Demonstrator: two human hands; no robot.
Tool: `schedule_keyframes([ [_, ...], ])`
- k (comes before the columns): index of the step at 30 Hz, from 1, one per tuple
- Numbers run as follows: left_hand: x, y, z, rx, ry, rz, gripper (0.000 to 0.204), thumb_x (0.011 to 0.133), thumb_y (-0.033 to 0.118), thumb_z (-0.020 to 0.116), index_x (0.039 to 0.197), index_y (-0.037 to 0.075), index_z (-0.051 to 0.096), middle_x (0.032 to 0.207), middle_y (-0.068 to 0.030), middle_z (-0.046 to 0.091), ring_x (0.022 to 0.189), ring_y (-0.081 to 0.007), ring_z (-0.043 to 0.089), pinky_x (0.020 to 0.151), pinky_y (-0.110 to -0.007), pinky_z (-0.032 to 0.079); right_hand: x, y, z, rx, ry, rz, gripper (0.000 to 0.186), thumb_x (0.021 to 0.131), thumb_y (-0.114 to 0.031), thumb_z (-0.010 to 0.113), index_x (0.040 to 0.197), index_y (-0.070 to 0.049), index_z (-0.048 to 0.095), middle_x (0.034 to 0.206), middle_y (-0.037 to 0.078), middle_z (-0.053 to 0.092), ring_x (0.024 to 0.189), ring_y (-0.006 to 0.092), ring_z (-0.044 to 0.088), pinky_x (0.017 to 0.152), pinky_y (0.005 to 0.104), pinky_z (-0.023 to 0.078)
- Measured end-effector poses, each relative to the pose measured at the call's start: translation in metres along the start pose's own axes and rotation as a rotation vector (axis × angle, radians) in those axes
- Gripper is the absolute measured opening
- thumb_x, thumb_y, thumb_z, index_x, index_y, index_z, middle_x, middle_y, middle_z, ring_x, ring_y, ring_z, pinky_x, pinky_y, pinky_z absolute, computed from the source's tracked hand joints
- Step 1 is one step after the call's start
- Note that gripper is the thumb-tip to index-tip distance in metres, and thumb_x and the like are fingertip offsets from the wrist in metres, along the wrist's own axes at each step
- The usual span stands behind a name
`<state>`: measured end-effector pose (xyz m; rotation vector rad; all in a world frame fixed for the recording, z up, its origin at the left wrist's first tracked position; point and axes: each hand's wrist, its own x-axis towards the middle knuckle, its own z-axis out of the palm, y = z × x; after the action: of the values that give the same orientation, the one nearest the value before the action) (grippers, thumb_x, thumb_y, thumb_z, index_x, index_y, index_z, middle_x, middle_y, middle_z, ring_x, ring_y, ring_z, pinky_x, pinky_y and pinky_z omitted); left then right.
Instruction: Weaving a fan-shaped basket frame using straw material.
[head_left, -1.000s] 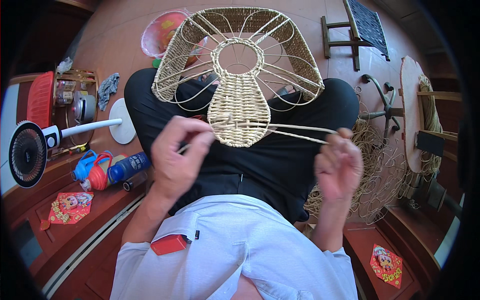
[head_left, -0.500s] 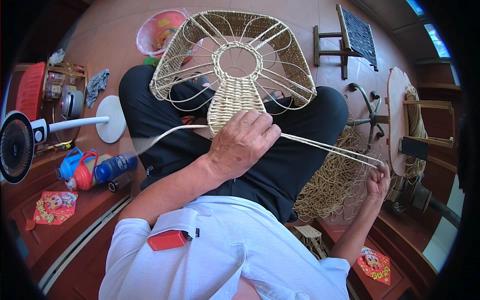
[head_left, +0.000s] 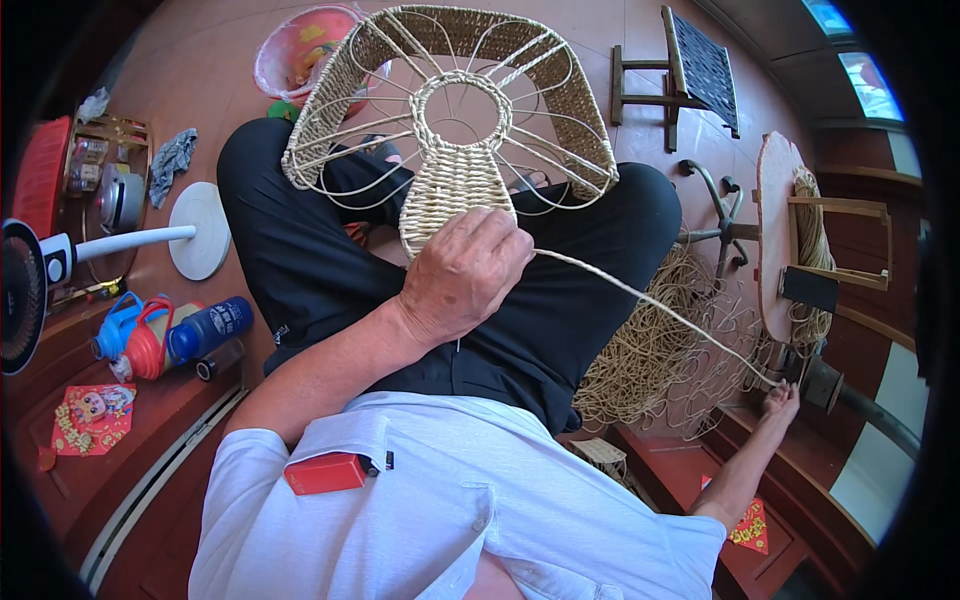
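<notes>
gripping the woven panel (head_left: pixel 458 190) at its near end, the left hand (head_left: pixel 468 262) seems to brace it; the right hand (head_left: pixel 783 398), well apart, pinches the outstretched cord (head_left: pixel 640 293). the basket frame (head_left: pixel 577 135) sits at the knees (head_left: pixel 645 205), probably for steadiness; a cord heap (head_left: pixel 635 370) lies beside the right leg, seemingly handy.

Reddish floor (head_left: pixel 205 75); tangled cord (head_left: pixel 635 365) atop

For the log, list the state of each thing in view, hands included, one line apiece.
Wicker frame: partly woven, wire loops bare
Cord: stretched out nearly straight
Left hand: curled over the frame's lower panel, fingertips hidden
Right hand: closed on the cord, arm outstretched
Cord pile: loose, tangled
Red box: partly tucked into shirt pocket
Grey cloth: crumpled
Blue bottle: lid on
</notes>
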<state>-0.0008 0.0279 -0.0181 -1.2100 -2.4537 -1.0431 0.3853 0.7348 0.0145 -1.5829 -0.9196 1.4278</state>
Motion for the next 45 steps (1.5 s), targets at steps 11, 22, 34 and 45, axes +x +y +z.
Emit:
schedule_keyframes([
  [11, -0.003, 0.005, -0.03, -0.072, 0.044, -0.373, 0.015, 0.081, 0.004, 0.08, 0.086, 0.005, 0.066, 0.081, -0.0071, 0.061, 0.073, -0.0248, 0.064, 0.068, -0.039, 0.051, -0.455, 0.164, 0.202, -0.695, -1.452, 0.071, 0.047, 0.103, -0.02, 0.071, 0.143, 0.003, 0.062, 0.119, 0.013, 0.074, 0.103, 0.018, 0.074, 0.09, 0.0328, 0.061],
  [22, -0.004, 0.002, -0.034, -0.091, -0.028, -0.423, 0.013, 0.084, 0.003, 0.077, 0.09, 0.002, 0.065, 0.081, -0.0071, 0.06, 0.069, -0.0199, 0.066, 0.063, -0.034, 0.052, -0.529, 0.275, 0.272, -0.263, -1.319, 0.264, 0.058, 0.098, -0.009, 0.072, 0.148, 0.007, 0.049, 0.117, 0.01, 0.068, 0.1, 0.0125, 0.069, 0.078, 0.0249, 0.062],
  [34, -0.009, -0.008, -0.037, -0.239, -0.13, -0.448, 0.012, 0.089, 0.001, 0.079, 0.099, 0.002, 0.072, 0.086, -0.0066, 0.07, 0.074, -0.0129, 0.069, 0.068, -0.028, 0.053, -0.535, 0.292, 0.285, -0.208, -1.268, 0.184, 0.051, 0.091, 0.004, 0.064, 0.139, 0.005, 0.048, 0.104, 0.007, 0.068, 0.085, 0.007, 0.064, 0.07, 0.0206, 0.054],
  [45, -0.005, 0.002, -0.036, -0.488, 0.107, -0.57, 0.007, 0.096, 0.005, 0.072, 0.103, 0.003, 0.072, 0.082, -0.006, 0.065, 0.069, -0.0121, 0.061, 0.064, -0.027, 0.048, -0.512, 0.249, 0.269, -0.331, -1.404, 0.399, 0.049, 0.102, -0.018, 0.067, 0.145, -0.002, 0.049, 0.078, -0.01, 0.044, 0.059, -0.0011, 0.035, 0.049, 0.019, 0.027],
])
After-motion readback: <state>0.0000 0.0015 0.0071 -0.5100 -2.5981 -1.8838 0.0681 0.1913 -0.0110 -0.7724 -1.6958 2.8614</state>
